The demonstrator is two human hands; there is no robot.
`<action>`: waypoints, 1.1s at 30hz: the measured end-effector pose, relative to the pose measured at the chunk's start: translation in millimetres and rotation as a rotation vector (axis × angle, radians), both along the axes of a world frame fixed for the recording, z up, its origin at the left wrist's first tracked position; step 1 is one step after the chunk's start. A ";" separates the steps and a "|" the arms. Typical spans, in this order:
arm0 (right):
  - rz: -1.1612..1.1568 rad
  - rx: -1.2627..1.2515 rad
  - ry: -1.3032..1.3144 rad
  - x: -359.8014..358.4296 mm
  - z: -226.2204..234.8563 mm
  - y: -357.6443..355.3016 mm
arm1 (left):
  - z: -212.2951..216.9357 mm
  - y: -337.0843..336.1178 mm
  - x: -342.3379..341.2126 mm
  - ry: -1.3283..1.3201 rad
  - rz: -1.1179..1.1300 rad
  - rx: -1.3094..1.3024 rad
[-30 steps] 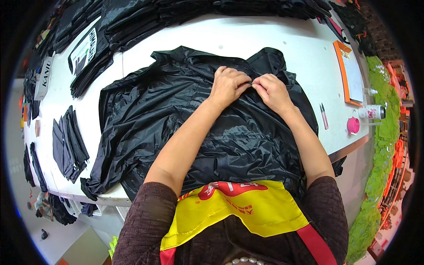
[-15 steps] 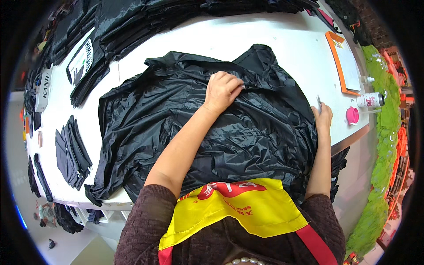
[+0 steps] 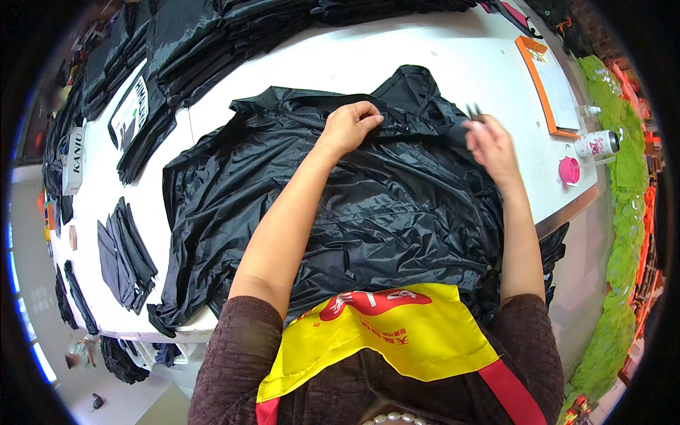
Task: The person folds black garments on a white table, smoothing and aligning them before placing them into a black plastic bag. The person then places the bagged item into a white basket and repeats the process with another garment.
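Black shiny nylon jacket (image 3: 368,219) lies spread flat on white tabletop (image 3: 397,64), centre of view, right in front of the person; fabric thin, glossy, heavily crinkled, w/ a collar/hood bunch at the top (image 3: 414,88) and lower hem hanging over the near table edge. Left hand (image 3: 350,126) rests on the upper part of the jacket, fingers curled in, pinching a fold of the fabric near the collar. Right hand (image 3: 490,145) is raised just above the jacket's right shoulder area, fingers closed narrow around a small dark metal tool (image 3: 473,110), prob. thread snips, tips poking up past the fingers; can't tell if the tool touches the fabric, hand is motion-blurred. Both forearms bare, sleeves of a dark brown knit top pushed up, yellow apron w/ red trim (image 3: 397,333) at the bottom of view. Right of the jacket, well apart: orange-framed flat board (image 3: 549,85), small white cylindrical can lying on its side (image 3: 596,144), round pink plastic lid-like item (image 3: 569,171) near table edge. Left side: small stack of folded black fabric pieces (image 3: 126,255); along the far edge, rows of folded black glossy garments (image 3: 205,35). Green fuzzy mat (image 3: 623,212) runs beyond the table's right side.
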State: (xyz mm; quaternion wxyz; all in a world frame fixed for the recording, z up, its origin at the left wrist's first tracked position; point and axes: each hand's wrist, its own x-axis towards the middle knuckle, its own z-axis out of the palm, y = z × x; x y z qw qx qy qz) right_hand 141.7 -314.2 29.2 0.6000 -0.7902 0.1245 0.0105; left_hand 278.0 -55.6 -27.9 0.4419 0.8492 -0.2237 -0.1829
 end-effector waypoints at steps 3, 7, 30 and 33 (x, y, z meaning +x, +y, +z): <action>0.301 -0.468 -0.051 25.7 1.2 44.5 | -12.6 0.7 10.2 0.072 -0.002 -0.059; 0.453 -0.642 0.074 42.4 -9.7 58.8 | -22.3 -2.5 17.4 0.189 0.016 -0.160; 0.682 -0.962 -0.049 91.2 -18.1 72.4 | -13.8 -1.7 17.7 0.394 0.046 -0.375; 0.685 -0.949 -0.086 85.7 -18.6 77.6 | -12.0 3.2 21.3 0.456 0.187 -0.508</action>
